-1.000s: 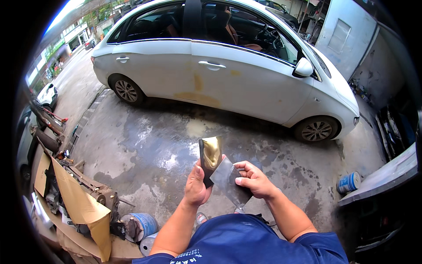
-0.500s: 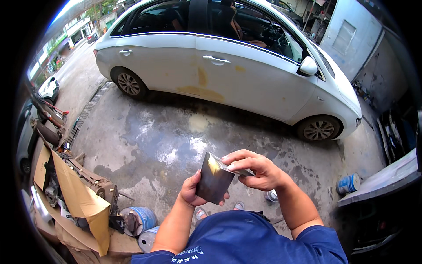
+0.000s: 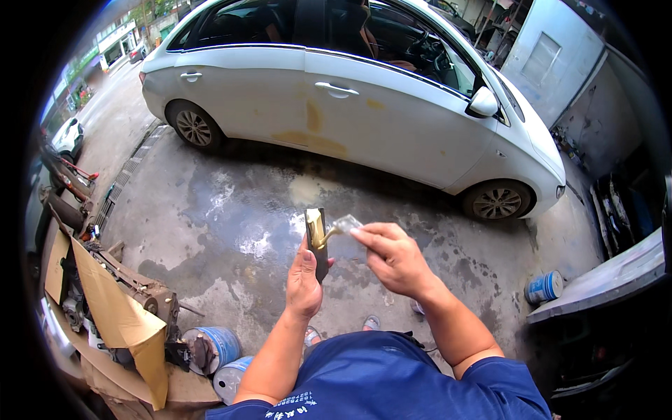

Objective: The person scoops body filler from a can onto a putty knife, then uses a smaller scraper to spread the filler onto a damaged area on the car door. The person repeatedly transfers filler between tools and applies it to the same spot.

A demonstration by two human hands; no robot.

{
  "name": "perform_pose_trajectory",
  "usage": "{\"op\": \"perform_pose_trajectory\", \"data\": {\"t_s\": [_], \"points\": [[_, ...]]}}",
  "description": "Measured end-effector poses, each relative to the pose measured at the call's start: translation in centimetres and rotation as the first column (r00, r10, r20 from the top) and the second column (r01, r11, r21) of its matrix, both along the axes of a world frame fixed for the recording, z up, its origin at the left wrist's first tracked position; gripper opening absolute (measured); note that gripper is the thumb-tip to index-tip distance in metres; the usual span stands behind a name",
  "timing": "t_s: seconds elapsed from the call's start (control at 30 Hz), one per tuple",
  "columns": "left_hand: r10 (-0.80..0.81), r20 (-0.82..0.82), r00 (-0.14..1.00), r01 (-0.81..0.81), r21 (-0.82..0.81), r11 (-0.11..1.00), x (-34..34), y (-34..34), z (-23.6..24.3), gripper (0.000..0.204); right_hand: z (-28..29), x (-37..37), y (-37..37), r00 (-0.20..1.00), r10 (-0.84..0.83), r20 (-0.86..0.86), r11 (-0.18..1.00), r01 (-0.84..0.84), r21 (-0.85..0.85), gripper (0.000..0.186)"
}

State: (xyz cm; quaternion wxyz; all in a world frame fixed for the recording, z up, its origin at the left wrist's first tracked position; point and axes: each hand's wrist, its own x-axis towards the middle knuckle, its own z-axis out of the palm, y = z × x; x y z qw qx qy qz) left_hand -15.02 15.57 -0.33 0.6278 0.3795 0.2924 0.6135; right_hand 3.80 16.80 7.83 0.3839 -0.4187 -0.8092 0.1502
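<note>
Dark flat panel [image 3: 318, 241] with a gold face, upright at the frame's centre, clamped edge-on in my left hand [image 3: 305, 280].
My right hand [image 3: 393, 257], just beside it, pinches a clear film [image 3: 344, 225] that curls off the panel's top; behind, across the upper frame, stands a white car [image 3: 364, 105] on wet concrete [image 3: 224, 224]; cardboard [image 3: 119, 315] and blue cans [image 3: 217, 346] lie lower left.
</note>
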Motion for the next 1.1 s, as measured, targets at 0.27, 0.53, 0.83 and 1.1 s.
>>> {"op": "perform_pose_trajectory", "data": {"t_s": [0.27,0.53,0.83,1.1], "points": [[-0.226,0.265,0.937,0.254,-0.077,0.964,-2.8,0.6,1.3,0.053,1.0,0.0,-0.9,0.992,0.117,0.046,0.975,-0.123,0.183,0.047],[-0.669,0.624,0.404,0.778,0.150,0.610,-4.8,0.1,1.4,0.066,2.3,0.7,2.3,0.910,0.413,-0.027,0.898,-0.402,0.181,0.052],[-0.383,0.365,0.848,0.355,0.145,0.924,-4.4,0.7,4.2,0.066,-3.2,2.2,-1.4,0.634,-0.113,-0.765,0.615,-0.560,-0.555,0.045],[-0.057,-0.359,0.932,0.183,0.327,0.927,-5.3,0.2,1.3,0.058,-2.1,-4.5,0.9,0.451,-0.255,-0.855,0.536,-0.670,-0.514,0.044]]}}
